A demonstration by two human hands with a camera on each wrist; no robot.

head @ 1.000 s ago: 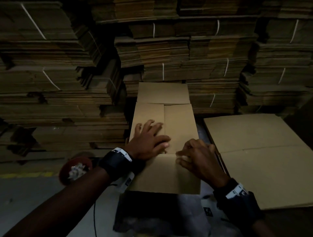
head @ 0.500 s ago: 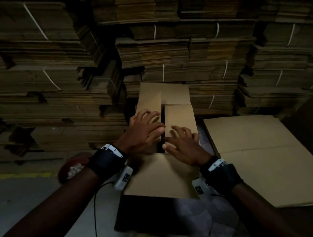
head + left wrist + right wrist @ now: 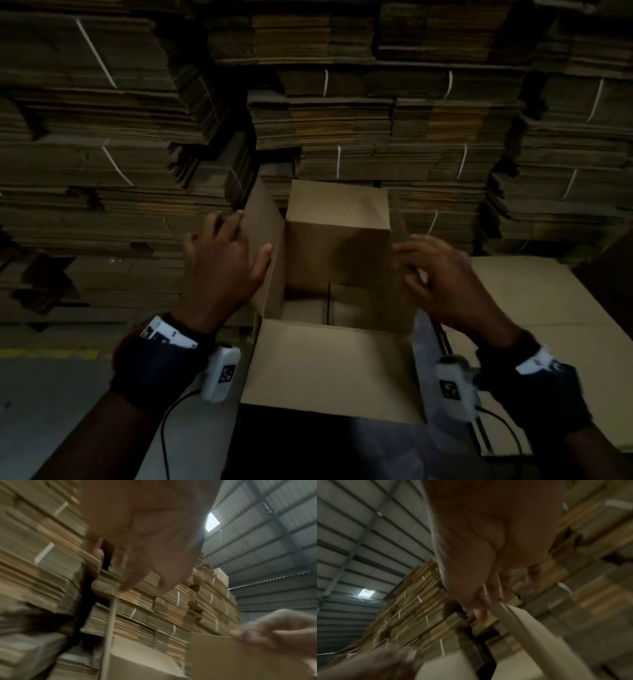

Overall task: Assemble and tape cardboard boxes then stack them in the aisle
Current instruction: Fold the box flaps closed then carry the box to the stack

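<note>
Strapped bundles of flattened cardboard (image 3: 359,126) are stacked high; grey floor (image 3: 51,394), corrugated metal roof (image 3: 274,547), one skylight (image 3: 212,522).

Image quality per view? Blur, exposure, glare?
Head: dim, underexposed, the box still legible, mild wide-angle bowing. Left wrist: heavy motion blur, the left hand smeared, a skylight blown out. Right wrist: blurrier still, the right hand soft.

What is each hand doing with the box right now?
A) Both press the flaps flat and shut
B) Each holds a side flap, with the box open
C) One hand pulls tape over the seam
B: the left hand and right hand each hold a raised side flap of the box, whose inside shows.
</note>
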